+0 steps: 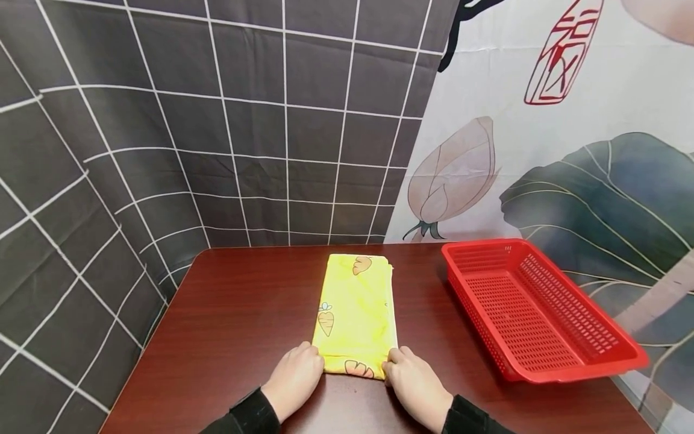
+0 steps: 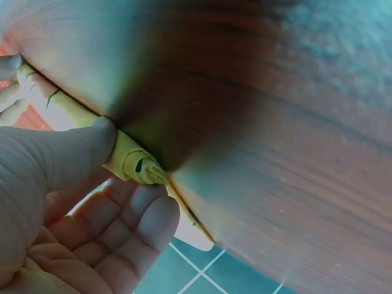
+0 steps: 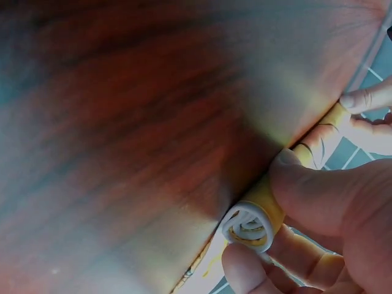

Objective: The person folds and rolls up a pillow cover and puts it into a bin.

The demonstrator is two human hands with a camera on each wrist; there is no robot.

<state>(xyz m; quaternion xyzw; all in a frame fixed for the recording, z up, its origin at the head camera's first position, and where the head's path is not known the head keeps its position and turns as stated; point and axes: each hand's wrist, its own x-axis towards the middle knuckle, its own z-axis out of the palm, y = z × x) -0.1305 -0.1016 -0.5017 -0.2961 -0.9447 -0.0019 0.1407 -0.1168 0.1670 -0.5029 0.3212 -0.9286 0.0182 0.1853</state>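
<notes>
A yellow cloth printed with carrots lies folded into a long strip on the table, its near end turned into a small roll. My left hand pinches the left end of that roll between thumb and fingers. At the opposite end, my right hand grips the roll the same way. Coiled layers show at the roll's end in the right wrist view, with a whitish underside. In the left wrist view the roll's other end looks bunched beside the thumb.
A red plastic basket with perforated walls stands on the right of the brown table. Behind and to the left hangs a dark grey cloth with white grid lines. A white printed hanging covers the right side.
</notes>
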